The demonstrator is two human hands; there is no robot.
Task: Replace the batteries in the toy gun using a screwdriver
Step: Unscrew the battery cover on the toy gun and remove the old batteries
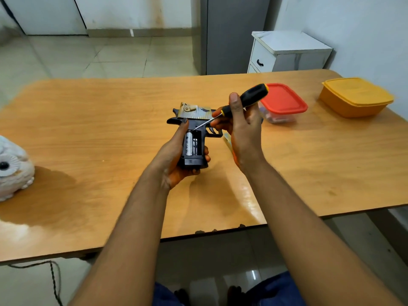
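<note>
My left hand (174, 160) grips the black toy gun (194, 129) by its handle, above the middle of the wooden table (88, 129). The gun's battery compartment is uncovered, and a white battery (189, 144) lies in its left slot. My right hand (240, 124) holds a screwdriver (247, 99) with a black and orange handle. Its thin metal shaft slants down to the left, and the tip rests at the top edge of the compartment. The gun's top part is silver with dark marks.
A clear box with a red lid (282, 102) stands just behind my right hand. An orange lidded box (355, 97) sits at the table's far right. A white owl figure (13, 166) is at the left edge. A white drawer cabinet (287, 51) stands behind the table.
</note>
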